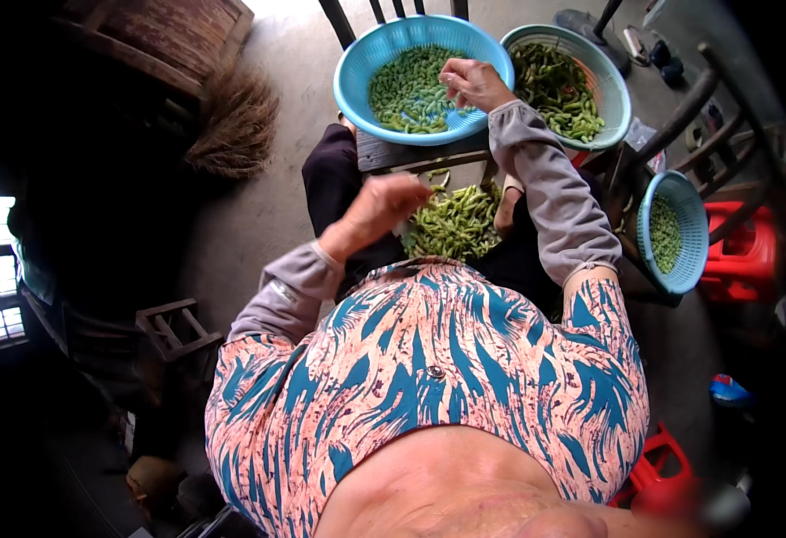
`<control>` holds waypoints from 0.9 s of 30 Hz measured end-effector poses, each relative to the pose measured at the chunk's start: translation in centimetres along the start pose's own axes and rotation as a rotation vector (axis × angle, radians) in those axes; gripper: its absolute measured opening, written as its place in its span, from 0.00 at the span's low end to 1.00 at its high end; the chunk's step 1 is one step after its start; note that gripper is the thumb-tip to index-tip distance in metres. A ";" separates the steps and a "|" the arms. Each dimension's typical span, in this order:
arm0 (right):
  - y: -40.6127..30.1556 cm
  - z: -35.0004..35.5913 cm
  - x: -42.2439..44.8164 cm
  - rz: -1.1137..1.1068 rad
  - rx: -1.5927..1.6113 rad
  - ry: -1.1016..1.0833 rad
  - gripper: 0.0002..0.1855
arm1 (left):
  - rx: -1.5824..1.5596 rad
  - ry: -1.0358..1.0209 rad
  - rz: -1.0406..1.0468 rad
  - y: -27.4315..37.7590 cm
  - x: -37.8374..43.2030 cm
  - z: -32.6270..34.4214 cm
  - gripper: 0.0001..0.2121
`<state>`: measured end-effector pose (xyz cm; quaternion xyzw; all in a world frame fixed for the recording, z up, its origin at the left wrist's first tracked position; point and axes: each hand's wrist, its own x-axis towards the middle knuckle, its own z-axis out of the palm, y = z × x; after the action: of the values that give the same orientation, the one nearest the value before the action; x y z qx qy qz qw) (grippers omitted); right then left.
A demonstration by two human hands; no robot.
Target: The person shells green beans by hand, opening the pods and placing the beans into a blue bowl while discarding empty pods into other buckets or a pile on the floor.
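My right hand (pixel 471 82) hangs over the near right part of a blue plastic basket (pixel 353 87), its fingers curled down. Whether anything is between them is hidden. Shelled green beans (pixel 410 74) fill much of that basket, with some whole pods (pixel 414 124) along its near side. The basket rests on a wooden chair seat (pixel 393 156). Lower and to the left, my left hand (pixel 386 205) is blurred and half curled, and what it holds cannot be made out. Below it, between my legs, lies a heap of green pods (pixel 457 222) at floor level.
A pale green basket (pixel 620 111) with more pods stands to the right of the blue one. Farther right, a small blue basket (pixel 695 232) holds beans, near a red plastic stool (pixel 746 252). At left are a straw broom (pixel 238 124) and a small wooden stool (pixel 181 329).
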<state>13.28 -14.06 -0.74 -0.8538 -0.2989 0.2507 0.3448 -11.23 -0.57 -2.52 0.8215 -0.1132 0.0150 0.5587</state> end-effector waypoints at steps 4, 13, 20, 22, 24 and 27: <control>-0.1 0.9 0.9 -0.256 -0.461 0.172 0.11 | 0.209 0.191 -0.019 -0.1 4.4 -6.0 0.07; -8.8 1.6 -2.1 -0.517 -0.429 0.062 0.05 | -0.010 -0.454 -0.026 4.0 2.2 -8.6 0.07; -10.6 1.3 -1.6 -0.591 -0.220 0.159 0.08 | 0.263 -0.162 0.062 3.5 3.0 -8.7 0.05; -11.8 0.7 -1.8 -0.543 -0.117 0.096 0.08 | 0.479 -0.078 0.147 -0.7 4.1 -8.8 0.05; -11.7 0.4 -1.7 -0.542 -0.114 0.106 0.08 | 0.606 -0.162 0.195 -3.5 5.1 -8.5 0.07; -11.4 0.4 -1.7 -0.542 -0.129 0.121 0.09 | 0.882 -0.235 0.300 -5.7 5.7 -7.1 0.07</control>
<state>7.94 -8.43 7.75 -0.7763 -0.5105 0.0784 0.3615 -3.83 7.04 -4.21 0.9508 -0.2759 0.0489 0.1322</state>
